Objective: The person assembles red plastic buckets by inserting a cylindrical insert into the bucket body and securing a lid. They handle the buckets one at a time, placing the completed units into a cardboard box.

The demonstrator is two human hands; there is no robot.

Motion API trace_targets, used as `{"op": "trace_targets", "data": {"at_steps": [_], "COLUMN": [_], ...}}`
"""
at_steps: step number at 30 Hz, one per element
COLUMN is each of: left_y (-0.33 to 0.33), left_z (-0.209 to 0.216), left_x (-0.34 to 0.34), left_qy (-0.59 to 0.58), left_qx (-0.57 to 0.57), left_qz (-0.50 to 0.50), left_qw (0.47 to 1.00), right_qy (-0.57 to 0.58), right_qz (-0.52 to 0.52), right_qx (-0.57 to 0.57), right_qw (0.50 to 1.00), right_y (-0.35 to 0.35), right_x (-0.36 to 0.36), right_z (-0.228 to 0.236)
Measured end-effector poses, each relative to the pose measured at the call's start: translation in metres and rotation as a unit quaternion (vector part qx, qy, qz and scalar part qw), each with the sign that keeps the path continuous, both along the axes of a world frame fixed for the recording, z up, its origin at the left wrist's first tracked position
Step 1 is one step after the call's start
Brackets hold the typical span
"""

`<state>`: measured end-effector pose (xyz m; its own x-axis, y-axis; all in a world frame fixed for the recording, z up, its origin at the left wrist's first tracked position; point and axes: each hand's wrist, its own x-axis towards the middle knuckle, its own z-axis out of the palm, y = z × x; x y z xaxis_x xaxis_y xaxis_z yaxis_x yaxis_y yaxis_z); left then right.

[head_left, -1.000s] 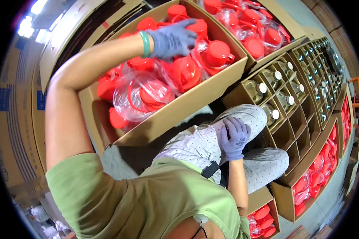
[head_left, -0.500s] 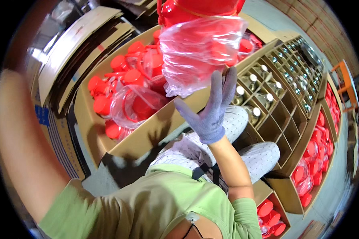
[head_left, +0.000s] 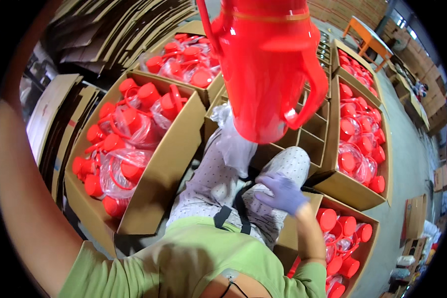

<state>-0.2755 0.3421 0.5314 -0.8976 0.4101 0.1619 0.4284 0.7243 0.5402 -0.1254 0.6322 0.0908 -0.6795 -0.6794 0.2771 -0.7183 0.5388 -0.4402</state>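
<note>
A glossy red thermos jug (head_left: 268,74) with a side handle hangs upright at the top middle, close before me. Its upper end runs out of the picture. My left arm rises along the left edge, but that hand is out of sight. Below the jug, a crumpled clear plastic bag (head_left: 237,151) hangs over my left thigh. My right hand (head_left: 284,192), in a grey-purple knit glove, is above my right thigh with fingers apart and nothing in them. It is below the jug and apart from it.
A carton of bagged red jugs (head_left: 159,171) stands at my left; more jug cartons stand ahead, right (head_left: 328,174) and lower right. A divided carton (head_left: 310,134) sits beyond my knees. Flattened cardboard (head_left: 54,119) leans at far left; an orange-framed table (head_left: 370,39) stands far right.
The clear bag has come off the jug and now hangs lower. My right hand has moved down and right, from beside the bag to my thigh. The view has swung right.
</note>
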Motion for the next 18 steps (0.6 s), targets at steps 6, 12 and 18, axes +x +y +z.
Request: {"op": "trace_targets", "data": {"at_steps": [6, 12, 18], "left_y": [0.112, 0.155, 0.103], "left_z": [-0.048, -0.138, -0.336], "left_x": [-0.033, -0.104, -0.104], "left_qy": [-0.233, -0.427, -0.465], "left_qx": [-0.03, 0.057, -0.111], "left_qz": [-0.254, -0.267, -0.032], "left_qw": [0.938, 0.862, 0.878], "right_qy": [0.414, 0.406, 0.454], "right_qz": [-0.087, -0.128, -0.254], "right_qx": [-0.168, -0.033, -0.092], "right_qw": [0.89, 0.904, 0.849], "right_y": [0.053, 0.044, 0.098], "right_x": [0.036, 0.005, 0.066], "right_z": [0.202, 0.205, 0.144]}}
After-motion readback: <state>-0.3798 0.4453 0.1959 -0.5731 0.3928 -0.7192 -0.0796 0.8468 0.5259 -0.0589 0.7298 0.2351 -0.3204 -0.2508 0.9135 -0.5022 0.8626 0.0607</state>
